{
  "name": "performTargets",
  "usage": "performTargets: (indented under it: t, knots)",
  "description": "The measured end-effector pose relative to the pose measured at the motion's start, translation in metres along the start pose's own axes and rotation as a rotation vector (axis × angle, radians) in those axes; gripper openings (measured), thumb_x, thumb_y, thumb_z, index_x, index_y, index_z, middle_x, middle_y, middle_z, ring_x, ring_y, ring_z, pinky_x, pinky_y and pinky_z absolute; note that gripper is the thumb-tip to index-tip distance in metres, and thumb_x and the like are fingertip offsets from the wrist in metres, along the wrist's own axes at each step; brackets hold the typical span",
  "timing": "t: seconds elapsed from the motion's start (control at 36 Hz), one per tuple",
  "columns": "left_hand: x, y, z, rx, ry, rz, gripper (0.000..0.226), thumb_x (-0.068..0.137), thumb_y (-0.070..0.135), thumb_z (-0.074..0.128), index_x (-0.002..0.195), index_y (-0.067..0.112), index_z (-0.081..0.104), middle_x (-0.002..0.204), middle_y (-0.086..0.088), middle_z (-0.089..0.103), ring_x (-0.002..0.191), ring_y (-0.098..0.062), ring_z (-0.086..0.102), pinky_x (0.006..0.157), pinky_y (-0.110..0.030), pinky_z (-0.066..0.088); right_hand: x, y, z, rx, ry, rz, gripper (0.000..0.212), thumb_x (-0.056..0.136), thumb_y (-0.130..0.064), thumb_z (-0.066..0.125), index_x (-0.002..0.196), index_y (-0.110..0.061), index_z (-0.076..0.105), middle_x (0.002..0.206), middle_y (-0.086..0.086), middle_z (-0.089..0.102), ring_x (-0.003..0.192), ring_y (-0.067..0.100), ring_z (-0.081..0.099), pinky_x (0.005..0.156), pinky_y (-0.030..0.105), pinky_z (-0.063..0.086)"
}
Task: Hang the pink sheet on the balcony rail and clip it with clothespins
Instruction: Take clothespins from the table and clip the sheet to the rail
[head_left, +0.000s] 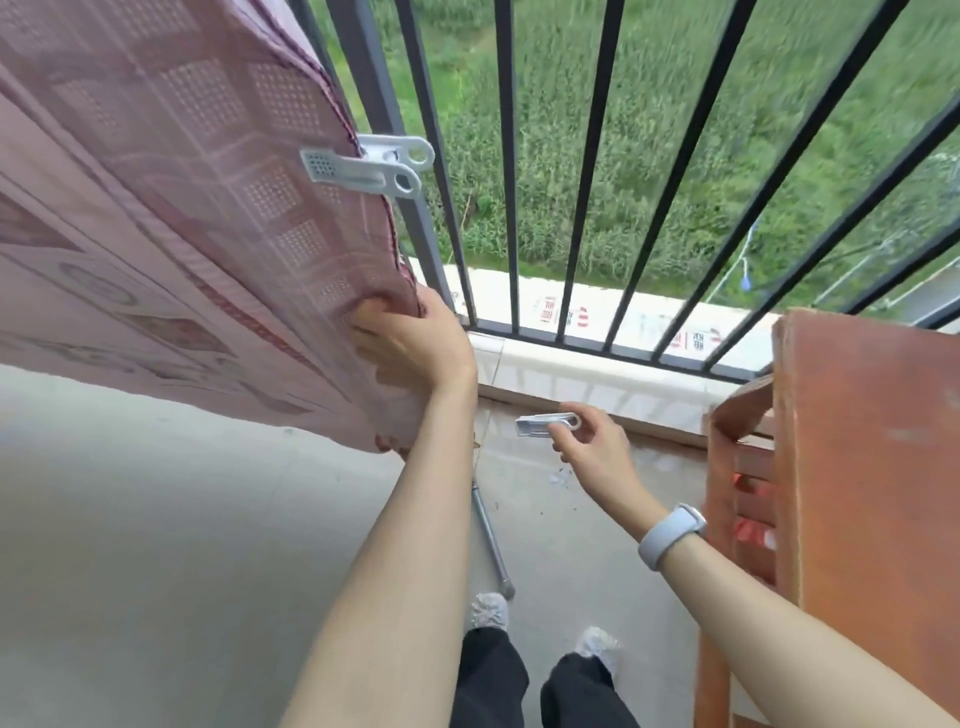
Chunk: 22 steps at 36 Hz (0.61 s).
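The pink patterned cotton sheet (171, 208) hangs over the dark metal balcony rail (374, 104) on the left, its hem drooping toward the near floor. One pale grey plastic clothespin (366, 163) already bites its right edge, high up against the thick post. Below that, the left hand (410, 343) grips the same edge, fingers curled into the cloth and holding it taut beside the bars. To the right and lower, well apart from the sheet, the right hand (592, 441) pinches a second grey clothespin (545, 425) between thumb and fingertips, its jaws pointing left and looking closed.

So the clipping step seems half done. I judge the next move calls for squeezing this pin open and carrying it left to the edge the other hand steadies.

A white band wraps the right wrist (670, 535). A reddish-brown wooden stool (862, 467) stands at the right. On the pale ledge (649, 332) behind the bars there are red printed characters, too blurred to read.
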<state>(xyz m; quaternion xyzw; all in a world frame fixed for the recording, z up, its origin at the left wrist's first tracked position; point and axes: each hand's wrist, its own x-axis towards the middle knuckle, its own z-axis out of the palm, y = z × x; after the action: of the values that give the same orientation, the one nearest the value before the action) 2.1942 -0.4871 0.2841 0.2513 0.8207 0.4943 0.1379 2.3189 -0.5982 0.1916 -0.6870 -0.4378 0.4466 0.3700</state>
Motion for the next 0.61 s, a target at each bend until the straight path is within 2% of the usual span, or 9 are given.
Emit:
performTargets:
  t: [0.06,0.11,0.17,0.22,0.25,0.36,0.5,0.61]
  knots:
    - [0.007,-0.013,-0.005,0.004,0.008,0.046,0.024,0.085,0.025,0.048,0.095,0.004,0.053,0.097,-0.016,0.060,0.095,-0.037,0.055,0.072,-0.036,0.037,0.003,-0.001,-0.005,0.021,0.005,-0.019,0.028,0.080,-0.027,0.064,0.107,-0.022,0.057,0.103,0.006,0.062,0.086,0.018,0.063,0.083,0.044,0.052]
    - [0.007,-0.023,-0.015,-0.022,-0.043,0.111,0.024,0.088,0.027,0.048,0.082,0.006,0.058,0.083,-0.014,0.065,0.078,-0.035,0.058,0.062,-0.031,0.038,0.007,-0.006,-0.008,0.044,0.000,-0.068,0.023,0.081,-0.020,0.066,0.102,-0.025,0.058,0.100,0.004,0.063,0.085,0.016,0.062,0.082,0.041,0.052]
    - [0.004,-0.030,-0.029,0.003,-0.125,0.202,0.028,0.089,0.030,0.050,0.070,0.011,0.057,0.072,-0.011,0.064,0.067,-0.030,0.052,0.057,-0.028,0.030,0.008,-0.014,-0.007,0.063,-0.010,-0.139,0.021,0.080,-0.018,0.067,0.096,-0.028,0.057,0.098,0.002,0.063,0.083,0.009,0.061,0.080,0.026,0.051]
    - [0.003,-0.034,-0.042,0.079,-0.227,0.254,0.033,0.089,0.030,0.051,0.060,0.012,0.050,0.062,-0.006,0.058,0.064,-0.026,0.045,0.056,-0.029,0.025,0.007,-0.022,-0.004,0.058,0.000,-0.219,0.022,0.080,-0.015,0.068,0.096,-0.024,0.058,0.097,0.002,0.059,0.081,0.001,0.057,0.074,0.007,0.043]
    - [0.003,-0.034,-0.048,0.130,-0.275,0.271,0.038,0.088,0.030,0.052,0.056,0.012,0.044,0.056,-0.004,0.052,0.063,-0.025,0.041,0.056,-0.030,0.024,0.006,-0.025,-0.001,0.052,0.011,-0.251,0.022,0.079,-0.013,0.069,0.097,-0.021,0.059,0.096,0.002,0.058,0.080,0.000,0.055,0.072,0.003,0.039]
    - [0.012,-0.029,-0.063,0.319,-0.428,0.339,0.049,0.087,0.034,0.054,0.046,0.010,0.038,0.049,-0.005,0.042,0.060,-0.027,0.037,0.055,-0.032,0.022,-0.002,-0.034,0.014,0.043,0.036,-0.338,0.025,0.075,-0.011,0.072,0.098,-0.010,0.063,0.088,0.001,0.055,0.075,0.006,0.055,0.069,0.007,0.039]
    - [0.022,-0.023,-0.070,0.453,-0.522,0.470,0.046,0.087,0.038,0.052,0.062,0.000,0.061,0.060,-0.016,0.058,0.066,-0.033,0.049,0.059,-0.034,0.035,-0.009,-0.040,0.034,0.072,0.081,-0.399,0.023,0.072,-0.010,0.074,0.094,-0.007,0.069,0.080,0.005,0.061,0.069,0.013,0.056,0.068,0.016,0.043]
    - [0.025,-0.020,-0.067,0.514,-0.550,0.522,0.047,0.087,0.037,0.049,0.063,-0.001,0.064,0.063,-0.019,0.061,0.068,-0.034,0.053,0.061,-0.034,0.037,-0.001,-0.047,0.049,0.105,0.155,-0.345,0.019,0.071,-0.013,0.075,0.089,-0.009,0.072,0.077,0.003,0.064,0.071,0.015,0.059,0.071,0.029,0.048]
